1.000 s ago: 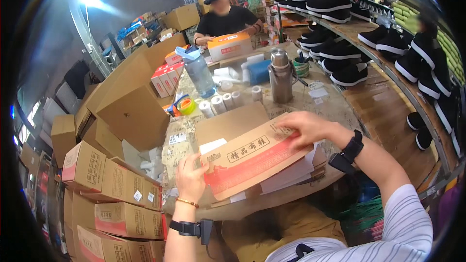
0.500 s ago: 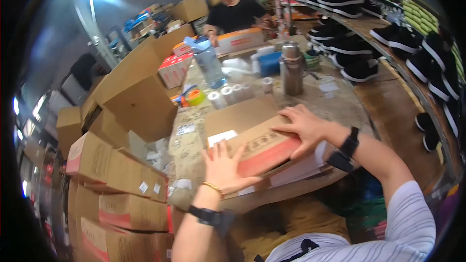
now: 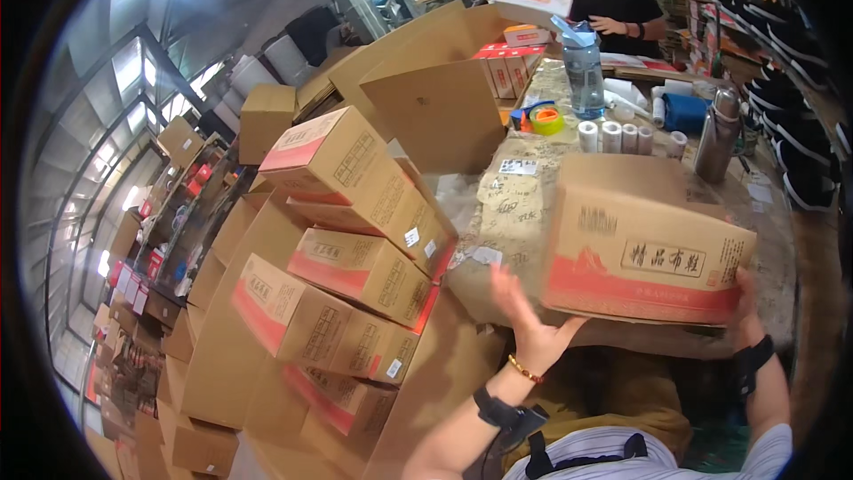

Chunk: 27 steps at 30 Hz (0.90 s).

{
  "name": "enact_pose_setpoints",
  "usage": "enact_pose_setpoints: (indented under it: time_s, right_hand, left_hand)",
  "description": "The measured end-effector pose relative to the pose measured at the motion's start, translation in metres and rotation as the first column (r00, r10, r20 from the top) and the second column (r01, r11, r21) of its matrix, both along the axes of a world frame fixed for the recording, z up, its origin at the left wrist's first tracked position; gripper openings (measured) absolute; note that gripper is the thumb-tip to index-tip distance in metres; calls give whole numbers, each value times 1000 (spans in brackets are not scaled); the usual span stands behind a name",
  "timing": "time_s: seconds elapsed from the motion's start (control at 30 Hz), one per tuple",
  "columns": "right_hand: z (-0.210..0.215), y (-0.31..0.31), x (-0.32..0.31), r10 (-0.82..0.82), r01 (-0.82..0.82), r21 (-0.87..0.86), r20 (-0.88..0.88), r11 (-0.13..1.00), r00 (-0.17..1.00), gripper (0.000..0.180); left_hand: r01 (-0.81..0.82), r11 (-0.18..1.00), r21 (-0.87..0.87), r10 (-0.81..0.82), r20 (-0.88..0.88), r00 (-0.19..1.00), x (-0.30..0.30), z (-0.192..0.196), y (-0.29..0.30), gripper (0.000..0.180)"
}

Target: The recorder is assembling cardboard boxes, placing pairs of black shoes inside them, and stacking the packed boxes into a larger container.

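Observation:
A brown cardboard shoebox with a red lower band is tilted up over the near part of the worktable, its printed side facing me. My right hand grips its right end; some of those fingers are hidden by the box. At the box's lower left corner, my left hand is open, fingers spread and thumb reaching toward the bottom edge. Whether that thumb touches the cardboard I cannot tell. To the left, several similar shoeboxes are stacked in a large open carton.
On the worktable stand a blue water bottle, tape rolls, white rolls and a steel flask. Across it, a person in black is beside a raised white box. Black shoes fill racks at right.
The shoebox has gone from lying under both hands to being tilted up, gripped by my right hand. My left hand has come off its top. The view has swung left.

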State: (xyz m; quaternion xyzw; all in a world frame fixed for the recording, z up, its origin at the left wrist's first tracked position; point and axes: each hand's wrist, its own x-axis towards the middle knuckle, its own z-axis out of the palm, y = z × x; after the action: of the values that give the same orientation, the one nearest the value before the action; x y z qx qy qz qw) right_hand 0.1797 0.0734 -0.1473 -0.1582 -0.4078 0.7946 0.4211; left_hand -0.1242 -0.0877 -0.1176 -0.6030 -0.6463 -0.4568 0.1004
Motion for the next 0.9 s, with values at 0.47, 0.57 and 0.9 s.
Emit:
enact_pose_setpoints:
  time_s: [0.47,0.57,0.9]
  right_hand:
    - [-6,-113,-171,438,-472,403,179,784,881,61]
    - [-18,-108,-150,393,-475,289,298,831,870,49]
    - [-25,-127,-148,460,-544,126,397,830,794,27]
  left_hand:
    - [-439,793,423,95,625,775,-75,35,-329,58]
    - [-630,677,381,92,805,586,-100,79,-358,67]
    - [-524,849,67,-23,996,90,-219,-1,-380,63]
